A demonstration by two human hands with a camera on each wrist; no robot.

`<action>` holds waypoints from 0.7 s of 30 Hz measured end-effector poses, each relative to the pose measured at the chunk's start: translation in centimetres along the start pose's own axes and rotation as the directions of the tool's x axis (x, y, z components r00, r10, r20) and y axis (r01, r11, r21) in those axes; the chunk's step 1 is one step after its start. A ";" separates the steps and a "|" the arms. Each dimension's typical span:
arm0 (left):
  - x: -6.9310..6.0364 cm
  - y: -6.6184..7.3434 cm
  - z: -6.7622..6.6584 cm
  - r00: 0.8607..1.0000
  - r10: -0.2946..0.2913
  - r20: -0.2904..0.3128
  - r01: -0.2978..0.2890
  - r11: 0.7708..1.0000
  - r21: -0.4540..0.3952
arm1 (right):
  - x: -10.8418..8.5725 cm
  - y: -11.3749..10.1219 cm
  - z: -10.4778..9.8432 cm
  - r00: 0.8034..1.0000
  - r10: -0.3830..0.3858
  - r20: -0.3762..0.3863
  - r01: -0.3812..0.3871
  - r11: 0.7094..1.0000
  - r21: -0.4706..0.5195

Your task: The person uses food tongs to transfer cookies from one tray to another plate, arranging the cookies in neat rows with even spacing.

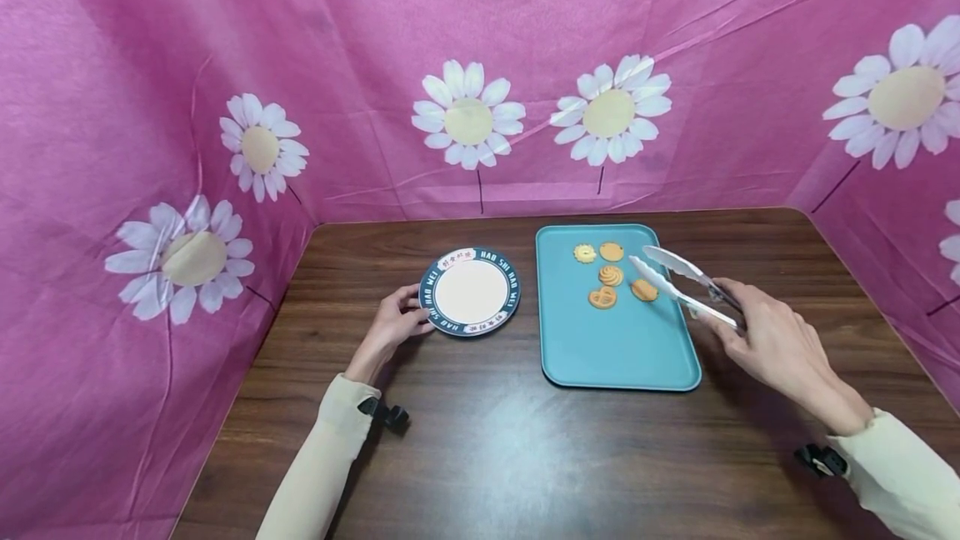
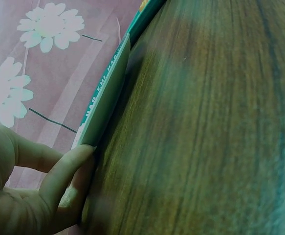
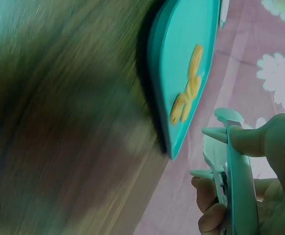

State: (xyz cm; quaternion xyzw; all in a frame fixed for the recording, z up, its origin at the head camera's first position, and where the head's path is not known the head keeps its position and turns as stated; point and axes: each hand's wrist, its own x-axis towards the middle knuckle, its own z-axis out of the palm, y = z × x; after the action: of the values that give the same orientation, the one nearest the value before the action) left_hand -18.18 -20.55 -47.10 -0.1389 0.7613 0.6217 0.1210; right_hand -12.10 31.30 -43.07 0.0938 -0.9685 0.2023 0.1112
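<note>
My left hand (image 1: 393, 319) pinches the left rim of a round plate (image 1: 512, 286) with a white middle and a dark lettered border. In the left wrist view, fingertips meet the edge of that plate (image 2: 103, 110). My right hand (image 1: 780, 348) grips a pair of tongs (image 1: 701, 304), whose two arms are spread apart. Their tips hang over the right side of a blue tray (image 1: 615, 357), close to an oval cookie (image 1: 643, 290). Nothing shows between the tips. Other cookies lie on the tray, among them a pretzel-shaped cookie (image 1: 602, 297) and a swirled cookie (image 1: 611, 275).
Both plate and tray stand on a dark wooden table (image 1: 480, 440), the plate left of the tray with a narrow gap between. A pink cloth (image 1: 360, 65) with white daisies hangs behind the table and along both sides.
</note>
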 end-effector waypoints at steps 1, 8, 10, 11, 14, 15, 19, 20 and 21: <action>0.0 0.0 0.0 1.000 0.004 0.001 -0.004 1.000 -0.002 | -0.2 -0.3 0.0 1.000 -0.008 0.007 0.008 1.000 -0.003; 0.1 -0.1 0.0 1.000 0.018 0.011 -0.018 1.000 -0.022 | -1.1 -1.9 0.3 0.997 -0.051 0.051 0.052 0.999 -0.018; 0.1 -0.2 0.0 1.000 0.014 0.008 -0.014 1.000 -0.020 | -1.3 -2.2 0.3 0.997 -0.049 0.066 0.050 0.999 -0.014; 0.1 -0.2 0.0 1.000 0.011 0.007 -0.011 1.000 -0.018 | -1.3 -2.3 0.3 0.996 -0.047 0.074 0.048 0.999 -0.012; 0.1 -0.2 0.0 1.000 0.008 0.007 -0.008 1.000 -0.014 | -1.5 -2.6 0.4 0.995 -0.037 0.094 0.038 0.999 -0.012; 0.1 -0.2 0.1 1.000 0.004 0.006 -0.004 1.000 -0.013 | -1.6 -2.7 0.5 0.994 -0.036 0.100 0.037 0.999 -0.013; 0.2 -0.2 0.0 1.000 0.000 0.007 0.000 1.000 -0.001 | -1.9 -3.0 0.6 0.993 -0.043 0.112 0.046 0.999 -0.026; 0.3 -0.2 0.0 1.000 -0.002 0.006 0.002 1.000 0.001 | -1.9 -3.0 0.7 0.992 -0.043 0.115 0.047 0.998 -0.030; 0.3 -0.2 0.0 1.000 -0.001 0.006 0.001 1.000 0.003 | -2.0 -3.0 0.7 0.992 -0.045 0.119 0.049 0.998 -0.032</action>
State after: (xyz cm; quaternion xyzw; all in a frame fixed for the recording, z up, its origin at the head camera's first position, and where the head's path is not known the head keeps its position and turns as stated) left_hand -18.35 -20.59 -47.40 -0.1374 0.7618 0.6209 0.1238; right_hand -9.66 28.53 -43.06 0.1264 -0.9743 0.1768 0.0598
